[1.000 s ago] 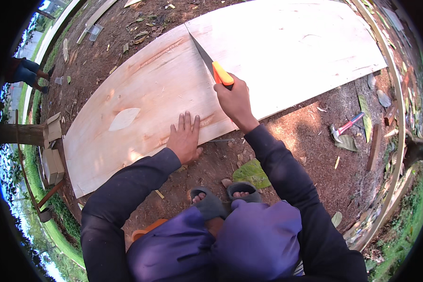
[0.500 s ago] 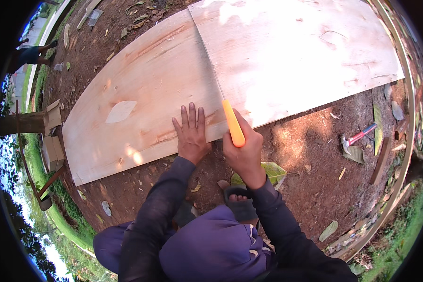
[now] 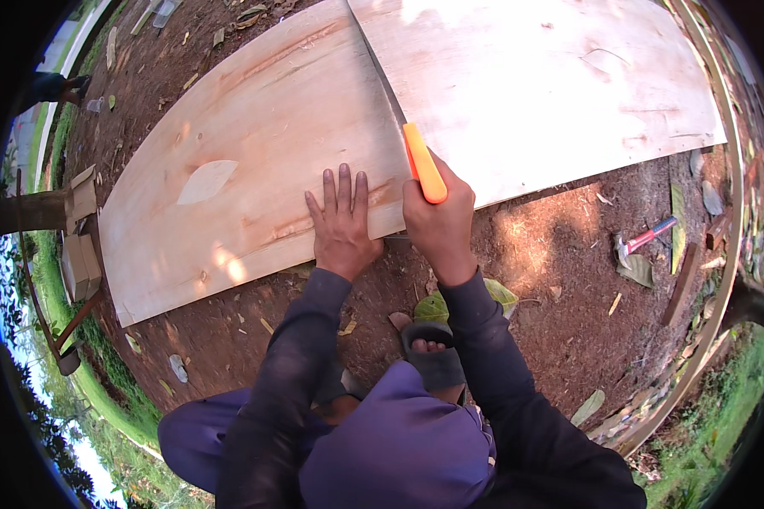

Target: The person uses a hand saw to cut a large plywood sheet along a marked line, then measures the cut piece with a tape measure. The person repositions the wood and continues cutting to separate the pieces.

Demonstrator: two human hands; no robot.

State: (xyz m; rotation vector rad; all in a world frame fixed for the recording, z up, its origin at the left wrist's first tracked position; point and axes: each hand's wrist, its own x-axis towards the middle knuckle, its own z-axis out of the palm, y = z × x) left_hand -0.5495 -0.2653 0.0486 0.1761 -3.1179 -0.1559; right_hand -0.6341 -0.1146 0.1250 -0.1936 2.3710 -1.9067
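On pale, streaked plywood (image 3: pixel 263 144): left fingers (image 3: pixel 345 188) splayed flat; right fingers (image 3: pixel 413 200) wrapped round orange-handled saw (image 3: pixel 425 166).

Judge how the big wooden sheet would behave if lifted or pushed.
The wooden sheet would probably flex, since it looks thin for its breadth. It may bend most along the line where the saw sits. Being broad and flat, it seems unlikely to roll.

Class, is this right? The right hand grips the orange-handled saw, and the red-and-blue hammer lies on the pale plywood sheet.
Not quite: in the head view, the red-and-blue hammer lies on brown earth, not the plywood sheet. The right hand does grip the orange-handled saw.
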